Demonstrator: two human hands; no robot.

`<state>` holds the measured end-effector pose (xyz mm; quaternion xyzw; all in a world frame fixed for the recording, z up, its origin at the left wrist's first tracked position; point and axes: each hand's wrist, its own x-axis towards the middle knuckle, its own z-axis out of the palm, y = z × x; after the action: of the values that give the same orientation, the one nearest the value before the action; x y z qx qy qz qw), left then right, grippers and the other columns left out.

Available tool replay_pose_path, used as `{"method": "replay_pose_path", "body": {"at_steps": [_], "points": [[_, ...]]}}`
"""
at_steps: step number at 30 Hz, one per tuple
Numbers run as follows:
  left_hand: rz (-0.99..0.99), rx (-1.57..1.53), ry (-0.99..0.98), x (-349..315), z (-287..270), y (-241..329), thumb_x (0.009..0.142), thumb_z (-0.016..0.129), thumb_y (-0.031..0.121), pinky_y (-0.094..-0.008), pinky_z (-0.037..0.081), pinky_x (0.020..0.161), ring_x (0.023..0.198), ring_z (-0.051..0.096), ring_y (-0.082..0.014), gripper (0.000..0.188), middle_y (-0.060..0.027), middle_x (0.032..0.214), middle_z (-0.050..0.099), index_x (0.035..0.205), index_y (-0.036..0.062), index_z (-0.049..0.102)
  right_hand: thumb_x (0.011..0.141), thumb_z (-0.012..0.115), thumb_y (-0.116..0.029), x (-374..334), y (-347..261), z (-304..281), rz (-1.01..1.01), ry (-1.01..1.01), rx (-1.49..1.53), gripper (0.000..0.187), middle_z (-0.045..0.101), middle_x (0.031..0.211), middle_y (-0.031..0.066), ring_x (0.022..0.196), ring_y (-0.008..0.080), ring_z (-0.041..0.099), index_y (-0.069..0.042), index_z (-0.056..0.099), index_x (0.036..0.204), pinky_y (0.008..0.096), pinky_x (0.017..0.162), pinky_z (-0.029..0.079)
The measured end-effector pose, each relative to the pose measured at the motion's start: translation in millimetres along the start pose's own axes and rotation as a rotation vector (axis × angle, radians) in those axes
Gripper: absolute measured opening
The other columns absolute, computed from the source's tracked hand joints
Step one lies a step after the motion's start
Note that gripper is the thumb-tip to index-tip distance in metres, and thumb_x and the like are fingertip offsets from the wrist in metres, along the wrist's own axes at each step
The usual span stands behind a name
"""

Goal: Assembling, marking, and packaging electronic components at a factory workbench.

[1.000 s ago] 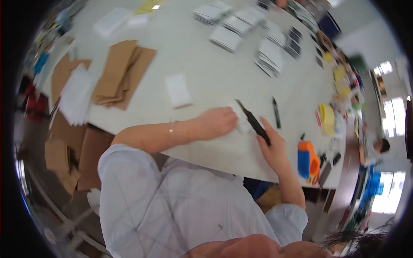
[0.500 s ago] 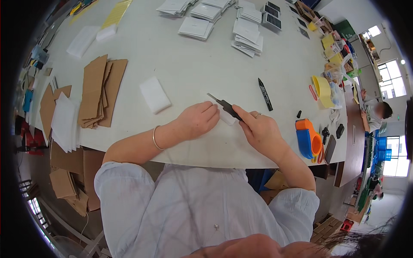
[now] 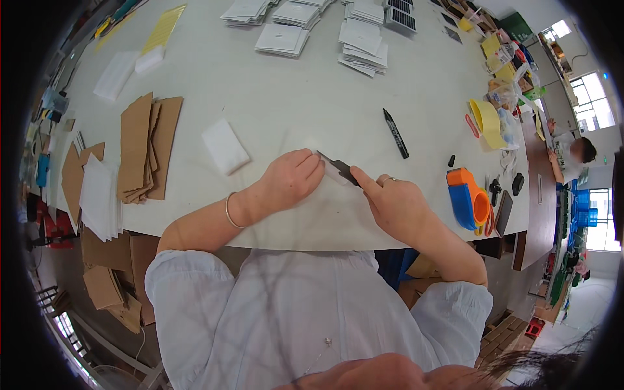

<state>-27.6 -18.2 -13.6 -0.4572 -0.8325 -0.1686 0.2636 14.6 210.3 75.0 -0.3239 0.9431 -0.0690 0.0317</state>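
My right hand (image 3: 398, 207) is closed round a black utility knife (image 3: 350, 174), index finger stretched along its handle. The blade points up and left, lying over a small white piece (image 3: 333, 172) that looks like foam. My left hand (image 3: 294, 178) is closed on the other end of that piece, its fingertips close to the blade tip. Its gripped end is hidden under the fingers. Beyond the left hand lies a white foam block (image 3: 225, 147) on the table. A black marker pen (image 3: 395, 133) rests uncapped to the far right of the knife.
Cardboard sheets (image 3: 136, 146) and white sheets (image 3: 97, 195) stand at the left. Stacks of white flat packets (image 3: 283, 39) lie at the back. To the right are an orange and blue tape dispenser (image 3: 463, 201), a yellow roll (image 3: 487, 123) and scissors (image 3: 495, 190). Another person (image 3: 571, 156) sits farther right.
The knife has come down nearer me, its blade now at the white piece beside my left fingertips. The whole view has shifted slightly, while my left hand keeps its grip.
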Motion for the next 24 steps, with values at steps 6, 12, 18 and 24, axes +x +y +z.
{"method": "replay_pose_path", "body": {"at_steps": [6, 12, 18, 24], "points": [[0.009, -0.020, 0.008, 2.7, 3.8, -2.6, 0.065, 0.062, 0.003, -0.0310, 0.053, 0.068, 0.084, 0.060, -0.0240, 0.025, -0.0107, 0.091, 0.060, 0.089, -0.0039, 0.062, 0.075, 0.057, -0.002, -1.4, -5.0, -6.8, 0.039, -0.105, -0.095, 0.056, 0.056, 0.070, 0.0108, 0.059, 0.0220, 0.059, -0.004, 0.047, 0.130, 0.0317, 0.051, 0.046], [0.005, 0.037, 0.056, 4.0, 2.6, -1.2, 0.062, 0.059, 0.005, -0.0309, 0.049, 0.061, 0.075, 0.053, -0.0212, 0.019, -0.0082, 0.077, 0.050, 0.079, -0.0013, 0.055, 0.083, 0.056, -0.005, -33.3, -2.8, -6.3, 0.118, -0.146, 0.009, 0.053, 0.054, 0.067, 0.0102, 0.056, 0.0250, 0.056, -0.007, 0.044, 0.134, 0.0346, 0.051, 0.046], [-0.034, -0.070, -0.015, 4.2, 1.9, -4.9, 0.061, 0.062, 0.001, -0.0320, 0.053, 0.067, 0.081, 0.060, -0.0256, 0.027, -0.0104, 0.089, 0.060, 0.088, -0.0027, 0.061, 0.076, 0.056, -0.001, -31.2, 0.3, 11.3, 0.100, -0.050, 0.009, 0.059, 0.055, 0.072, 0.0111, 0.061, 0.0231, 0.059, -0.006, 0.045, 0.133, 0.0329, 0.054, 0.047], [-0.001, -0.045, 0.054, 8.9, 0.2, -6.3, 0.063, 0.058, 0.004, -0.0325, 0.050, 0.065, 0.077, 0.055, -0.0240, 0.020, -0.0095, 0.080, 0.054, 0.082, -0.0014, 0.055, 0.077, 0.055, -0.001, -54.8, 8.6, 26.0, 0.110, 0.023, 0.022, 0.060, 0.054, 0.075, 0.0106, 0.060, 0.0238, 0.058, -0.010, 0.045, 0.135, 0.0346, 0.054, 0.048]]}}
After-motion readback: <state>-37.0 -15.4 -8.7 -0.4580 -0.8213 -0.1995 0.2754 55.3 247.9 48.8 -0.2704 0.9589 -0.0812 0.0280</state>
